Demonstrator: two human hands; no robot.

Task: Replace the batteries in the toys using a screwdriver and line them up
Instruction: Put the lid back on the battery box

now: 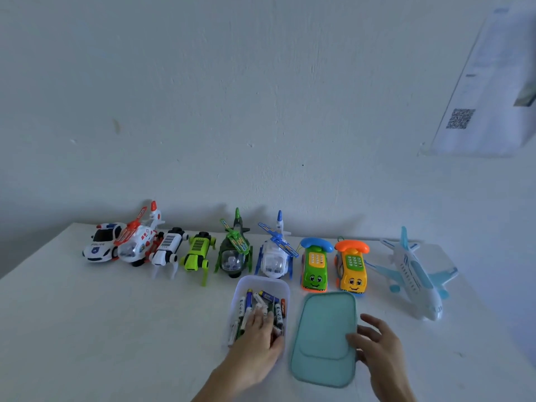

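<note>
— Left hand [261,335]?
— Reaching forward from the near edge, palm down, into the clear plastic tub [285,288]. Fingers loosely spread, tips down among the batteries [261,303]. Pinching one or only touching: cannot tell, tips partly buried.

— And the right hand [377,343]?
— Palm down at the right edge of the teal lid [322,335], fingers relaxed and slightly fanned, tips resting on the lid's rim. Not curled round anything.

— Where are the batteries against those fingers?
— Piled in the tub, mostly beyond and left of the left fingertips, a few under the palm.

— Tub and lid?
— Side by side on the white table [116,329], tub left, lid right and flat.

— Toys?
— 9 in a row along the far side, past both hands. From the left: police car [101,242], red-and-white helicopter [136,242], white robot dog [168,250], green robot dog [197,253], green helicopter [235,253], blue-and-white helicopter [275,256], green phone car [314,268], yellow phone car [352,268], airplane [414,274].
</note>
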